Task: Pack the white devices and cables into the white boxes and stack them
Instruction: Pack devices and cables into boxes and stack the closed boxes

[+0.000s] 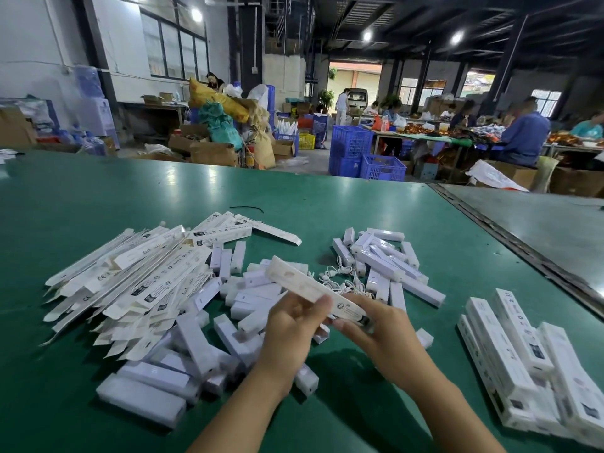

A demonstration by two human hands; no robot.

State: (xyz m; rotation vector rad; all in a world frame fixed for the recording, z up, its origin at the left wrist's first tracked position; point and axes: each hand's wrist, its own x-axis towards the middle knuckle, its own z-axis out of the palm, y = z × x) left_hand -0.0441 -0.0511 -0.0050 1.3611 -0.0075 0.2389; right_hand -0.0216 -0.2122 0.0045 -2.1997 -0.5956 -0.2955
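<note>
Both hands hold one long white box [304, 284] tilted above the green table [98, 197]. My left hand [291, 325] grips its middle with the thumb on top. My right hand [376, 328] pinches its near end. Flat unfolded white boxes [130, 276] lie in a heap at the left. White devices [202, 341] are scattered under and left of my hands, and more devices [385, 259] lie at the centre right. White cables [340, 276] are tangled just beyond the held box. Packed boxes [523, 354] lie stacked at the right.
A thin black tie [248, 208] lies further back on the table. A metal strip [510, 237] divides the green table from a grey one at the right. Beyond the table are blue crates [366, 152], cardboard boxes and several people seated at work.
</note>
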